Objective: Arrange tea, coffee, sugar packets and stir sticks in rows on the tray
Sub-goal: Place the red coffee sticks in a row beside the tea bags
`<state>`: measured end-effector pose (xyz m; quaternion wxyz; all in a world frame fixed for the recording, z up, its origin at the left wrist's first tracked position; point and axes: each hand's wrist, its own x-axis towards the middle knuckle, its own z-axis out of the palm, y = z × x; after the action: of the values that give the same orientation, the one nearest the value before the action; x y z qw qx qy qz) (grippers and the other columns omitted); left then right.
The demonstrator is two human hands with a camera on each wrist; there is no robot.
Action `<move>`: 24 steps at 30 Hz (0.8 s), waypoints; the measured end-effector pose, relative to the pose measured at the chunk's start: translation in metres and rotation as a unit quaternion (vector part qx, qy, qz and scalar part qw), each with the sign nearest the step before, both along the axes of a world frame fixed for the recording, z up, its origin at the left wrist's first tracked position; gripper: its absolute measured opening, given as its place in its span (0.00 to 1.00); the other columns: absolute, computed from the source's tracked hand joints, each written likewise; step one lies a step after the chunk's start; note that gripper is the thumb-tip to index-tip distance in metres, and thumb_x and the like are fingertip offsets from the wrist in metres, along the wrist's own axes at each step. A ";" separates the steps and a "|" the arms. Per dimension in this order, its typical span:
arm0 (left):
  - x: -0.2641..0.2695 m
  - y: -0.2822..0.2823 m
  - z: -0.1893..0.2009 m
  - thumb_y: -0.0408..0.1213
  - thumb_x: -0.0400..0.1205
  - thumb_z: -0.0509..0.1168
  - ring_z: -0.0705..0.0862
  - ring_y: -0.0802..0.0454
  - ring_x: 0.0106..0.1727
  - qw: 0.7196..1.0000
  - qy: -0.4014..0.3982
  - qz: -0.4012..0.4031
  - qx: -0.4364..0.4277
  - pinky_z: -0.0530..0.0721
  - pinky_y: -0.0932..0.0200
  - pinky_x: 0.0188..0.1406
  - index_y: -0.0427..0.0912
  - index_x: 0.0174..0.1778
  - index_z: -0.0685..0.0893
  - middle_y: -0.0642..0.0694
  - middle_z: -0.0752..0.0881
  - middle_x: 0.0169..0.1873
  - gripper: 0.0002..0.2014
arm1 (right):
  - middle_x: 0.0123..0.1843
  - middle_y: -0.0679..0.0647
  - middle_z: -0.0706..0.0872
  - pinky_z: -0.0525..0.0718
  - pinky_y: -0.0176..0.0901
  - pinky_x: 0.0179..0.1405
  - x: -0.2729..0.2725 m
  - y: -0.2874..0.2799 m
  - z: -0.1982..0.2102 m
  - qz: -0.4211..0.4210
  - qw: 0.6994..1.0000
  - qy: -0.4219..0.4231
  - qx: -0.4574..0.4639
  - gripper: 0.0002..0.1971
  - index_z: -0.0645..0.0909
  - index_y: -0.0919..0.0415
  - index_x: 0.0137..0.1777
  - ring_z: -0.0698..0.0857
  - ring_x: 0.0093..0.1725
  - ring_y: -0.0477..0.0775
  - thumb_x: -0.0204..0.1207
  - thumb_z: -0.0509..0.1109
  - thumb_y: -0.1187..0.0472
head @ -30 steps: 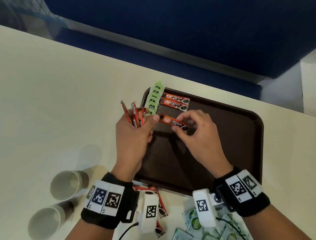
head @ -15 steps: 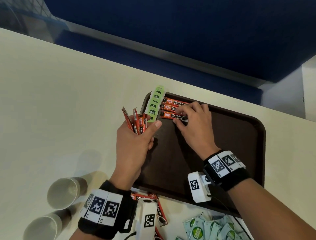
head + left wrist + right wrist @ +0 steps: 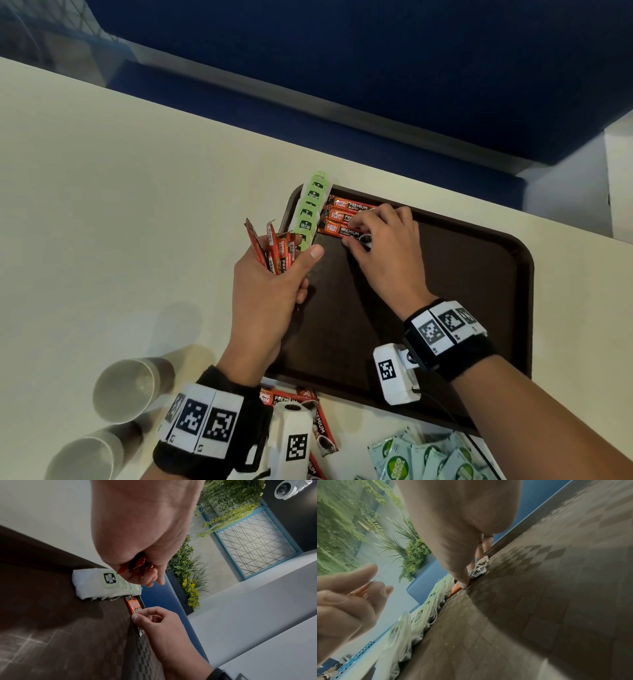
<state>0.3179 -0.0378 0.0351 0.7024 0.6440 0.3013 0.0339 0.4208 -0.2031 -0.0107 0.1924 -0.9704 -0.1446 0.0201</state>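
A dark brown tray point(image 3: 479, 308) lies on the cream table. A row of green tea bags point(image 3: 310, 214) runs along its far left edge. Three orange coffee sticks point(image 3: 344, 219) lie side by side next to them. My right hand point(image 3: 380, 240) pinches the nearest coffee stick point(image 3: 133, 608) between thumb and fingers, flat on the tray floor. My left hand point(image 3: 274, 270) hovers over the tray's left rim and grips a bundle of orange coffee sticks point(image 3: 274, 248), their ends fanning upward. In the right wrist view the thumb point(image 3: 462, 580) presses the coffee stick's edge.
Two paper cups point(image 3: 132, 389) lie on their sides at the near left. Loose coffee sticks point(image 3: 291, 399) and a pile of green-and-white sugar packets point(image 3: 421, 455) lie in front of the tray's near rim. A blue bench runs behind the table.
My right hand carried one coffee stick from mid-tray up to the far left corner and laid it beside the two lying there. The left hand kept its bundle, almost still.
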 end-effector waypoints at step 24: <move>0.011 -0.013 0.026 0.59 0.93 0.58 0.85 0.57 0.30 0.972 0.050 -0.168 -0.158 0.76 0.62 0.20 0.51 0.72 0.85 0.46 0.92 0.43 0.20 | 0.51 0.61 0.92 0.87 0.47 0.40 -0.065 0.000 0.080 -0.077 0.804 0.354 0.471 0.12 0.87 0.60 0.62 0.89 0.43 0.53 0.81 0.81 0.59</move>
<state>0.3292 -0.0507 0.0615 0.7748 0.5675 0.2251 -0.1643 0.3563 -0.2035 0.0693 0.6644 -0.6939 0.0175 0.2770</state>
